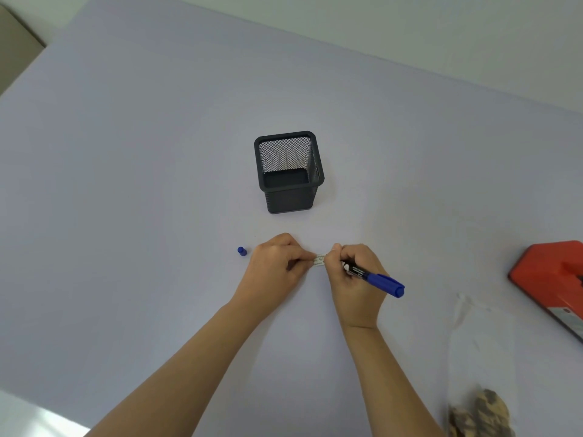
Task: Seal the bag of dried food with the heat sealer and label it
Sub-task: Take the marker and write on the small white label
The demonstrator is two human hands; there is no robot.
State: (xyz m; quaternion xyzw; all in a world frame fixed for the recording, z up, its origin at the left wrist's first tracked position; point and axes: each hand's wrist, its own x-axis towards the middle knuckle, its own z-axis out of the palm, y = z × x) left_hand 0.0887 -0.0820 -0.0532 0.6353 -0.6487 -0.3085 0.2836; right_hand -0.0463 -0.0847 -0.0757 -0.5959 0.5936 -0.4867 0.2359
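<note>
A small white label (319, 260) is pinched between my left hand (275, 266) and my right hand (355, 279), low over the table at the centre. My right hand also holds a blue marker (375, 279), its black barrel against the palm and its blue end sticking out to the right. The marker's blue cap (242, 251) lies on the table just left of my left hand. A clear plastic bag (479, 351) lies at the lower right, with brown dried food (481, 416) in its bottom. The red heat sealer (552, 279) sits at the right edge, partly cut off.
A black mesh pen holder (288, 171) stands behind my hands and looks empty. The table (126, 184) is covered in pale lilac. Its far edge runs diagonally across the top, with a wall behind.
</note>
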